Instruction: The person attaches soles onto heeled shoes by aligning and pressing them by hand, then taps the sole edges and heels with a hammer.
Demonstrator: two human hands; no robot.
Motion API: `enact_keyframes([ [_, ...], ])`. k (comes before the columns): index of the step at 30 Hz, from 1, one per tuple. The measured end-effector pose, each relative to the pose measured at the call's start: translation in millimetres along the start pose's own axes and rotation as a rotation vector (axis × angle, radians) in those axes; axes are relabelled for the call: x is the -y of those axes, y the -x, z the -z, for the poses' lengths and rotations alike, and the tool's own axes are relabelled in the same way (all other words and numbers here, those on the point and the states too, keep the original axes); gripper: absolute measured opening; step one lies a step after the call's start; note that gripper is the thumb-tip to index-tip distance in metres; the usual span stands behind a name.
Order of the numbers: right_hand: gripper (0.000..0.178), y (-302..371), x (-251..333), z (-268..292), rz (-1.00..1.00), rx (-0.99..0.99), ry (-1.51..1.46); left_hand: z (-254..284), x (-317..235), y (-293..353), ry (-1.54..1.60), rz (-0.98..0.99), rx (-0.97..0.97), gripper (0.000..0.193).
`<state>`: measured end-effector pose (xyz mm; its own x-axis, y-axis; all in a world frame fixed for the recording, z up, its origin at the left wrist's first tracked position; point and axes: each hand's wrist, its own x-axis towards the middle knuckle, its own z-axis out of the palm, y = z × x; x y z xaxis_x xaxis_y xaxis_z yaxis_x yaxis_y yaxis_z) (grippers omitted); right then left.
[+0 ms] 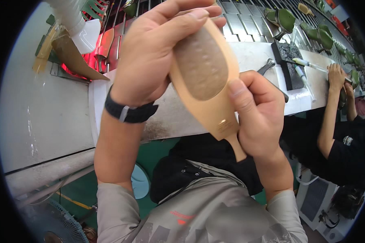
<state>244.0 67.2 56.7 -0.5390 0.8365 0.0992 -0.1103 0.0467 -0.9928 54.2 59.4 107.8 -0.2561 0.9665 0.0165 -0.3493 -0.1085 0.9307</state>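
A tan shoe insole [213,114] is held up before me, tilted, with its wide end up and its narrow tab pointing down. An oval brownish pad [202,67] with a bumpy, shiny look is set in its wide part. My left hand [154,52] is closed on the upper left edge near the top, thumb lying along the rim. With thumb and curled fingers, my right hand [258,111] pinches the right edge lower down. The insole hides part of the worktable behind it.
Beyond the white worktable [166,121] runs a slatted conveyor [243,22] with green shoes [285,20]. A wrench [267,65] and a black block [288,67] with pen-like tools lie to the right. A co-worker's hand [336,77] is at the far right. A white duct [69,16] hangs at the left.
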Motion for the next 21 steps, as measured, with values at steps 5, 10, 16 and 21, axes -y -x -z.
enact_keyframes([
  [5, 0.023, 3.9, 11.9, 15.7, -0.278, 0.190, -0.180, -1.4, 16.6, -23.5, 0.117, 0.015, 0.070, 0.029],
  [10, 0.031, 3.5, 36.3, 24.1, -0.208, 0.139, -0.227, -10.2, 16.0, -38.4, -0.002, 0.072, 0.102, 0.027],
  [16, 0.033, -4.1, -4.4, 19.0, -0.201, 0.061, -0.261, -2.7, 24.1, -45.2, -0.049, -0.012, 0.149, 0.025],
  [21, 0.033, -8.7, -16.9, 18.5, -0.157, 0.081, -0.247, 10.9, 40.8, -56.5, 0.038, -0.021, 0.203, 0.026],
])
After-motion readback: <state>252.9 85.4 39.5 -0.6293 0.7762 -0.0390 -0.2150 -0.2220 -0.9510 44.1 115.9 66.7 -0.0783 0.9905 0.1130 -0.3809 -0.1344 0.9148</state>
